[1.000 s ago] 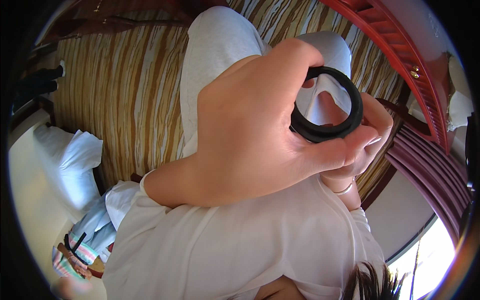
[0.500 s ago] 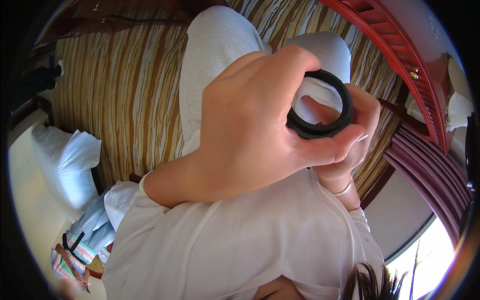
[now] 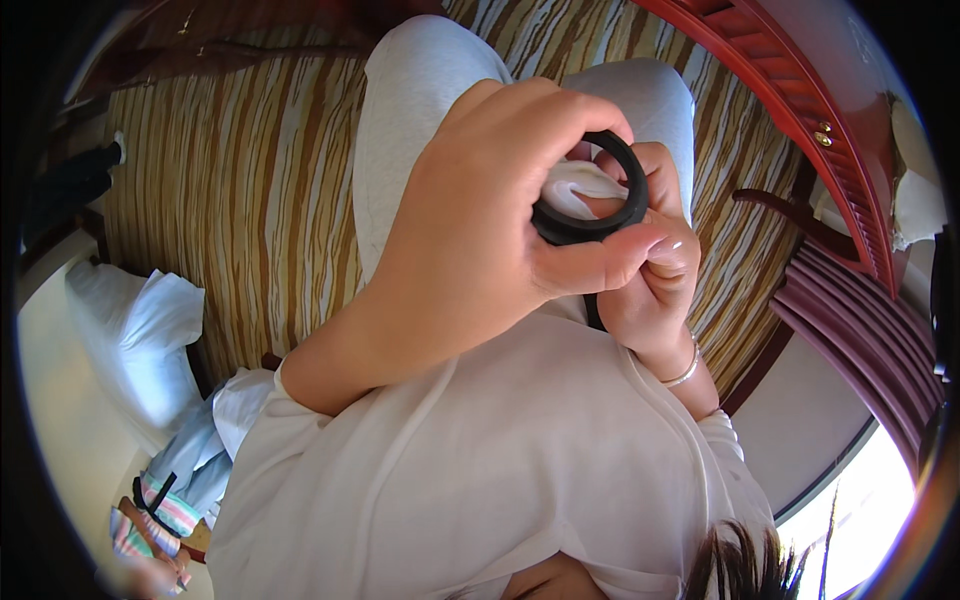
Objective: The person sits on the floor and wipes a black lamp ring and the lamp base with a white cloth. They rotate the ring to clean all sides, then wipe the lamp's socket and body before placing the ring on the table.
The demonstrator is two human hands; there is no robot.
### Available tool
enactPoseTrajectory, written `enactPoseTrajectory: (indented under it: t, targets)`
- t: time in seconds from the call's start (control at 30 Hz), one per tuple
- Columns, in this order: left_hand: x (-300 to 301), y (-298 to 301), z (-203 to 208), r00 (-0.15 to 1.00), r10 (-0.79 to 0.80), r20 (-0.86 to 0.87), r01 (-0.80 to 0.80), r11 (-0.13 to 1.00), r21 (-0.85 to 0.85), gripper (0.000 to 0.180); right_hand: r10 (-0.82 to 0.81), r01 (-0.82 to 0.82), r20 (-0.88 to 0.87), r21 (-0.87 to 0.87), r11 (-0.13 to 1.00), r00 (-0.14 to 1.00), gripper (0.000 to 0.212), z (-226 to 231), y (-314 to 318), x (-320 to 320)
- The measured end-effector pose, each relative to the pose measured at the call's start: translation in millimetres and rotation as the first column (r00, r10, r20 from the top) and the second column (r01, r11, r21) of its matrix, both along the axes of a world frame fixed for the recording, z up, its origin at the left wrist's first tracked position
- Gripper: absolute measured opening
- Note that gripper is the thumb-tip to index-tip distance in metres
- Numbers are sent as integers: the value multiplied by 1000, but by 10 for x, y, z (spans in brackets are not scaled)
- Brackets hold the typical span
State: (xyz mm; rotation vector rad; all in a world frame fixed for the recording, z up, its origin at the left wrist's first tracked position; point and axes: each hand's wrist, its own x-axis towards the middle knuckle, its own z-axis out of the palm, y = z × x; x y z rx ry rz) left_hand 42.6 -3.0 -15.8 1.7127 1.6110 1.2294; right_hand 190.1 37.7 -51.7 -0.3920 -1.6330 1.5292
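Note:
A thick black ring [image 3: 582, 232] is gripped at its left side between the curled thumb and fingers of my left hand [image 3: 480, 190]. Through its opening shows a bunched soft white cloth [image 3: 572, 183], with fingertips beside it. Behind and to the right of the ring, my right hand [image 3: 655, 285] is closed, its fingers bent around the cloth; the ring hides part of that hold. My left fingertips meet the right hand at the ring's lower right. A small dark piece [image 3: 595, 312] shows below the ring, left of my right hand; its kind is unclear.
My legs in pale trousers [image 3: 425, 90] stretch out beneath the hands, over a brown striped carpet [image 3: 240, 190]. A red wooden furniture piece [image 3: 790, 90] curves along the right. White pillows [image 3: 140, 340] and folded clothes [image 3: 190, 460] lie at the left. A mauve curtain [image 3: 850, 340] hangs at the right.
Both hands and the black ring have shifted left, toward my body's middle. More of the white cloth shows through the ring, and the dark piece below has come into sight.

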Motion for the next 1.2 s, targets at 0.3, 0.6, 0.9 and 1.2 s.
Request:
enactPoseTrajectory:
  t: [0.3,0.6,0.9,1.2]
  targets:
    - [-70,31,-55,863,-172,475,205,979,-17,50,160,-212,-171,-354,911,972,21,30,-101,-30]
    - [-96,87,-148,825,-400,399,375,916,142,55,207,-449,-405,-708,546,891,29,2,-209,-11]
    - [-93,27,-83,809,-328,488,330,940,86,54,177,-216,-183,-215,952,967,19,-67,-122,-63]
    - [-22,31,-160,800,-173,574,153,985,84,45,-272,196,236,301,933,933,24,52,-144,-106]
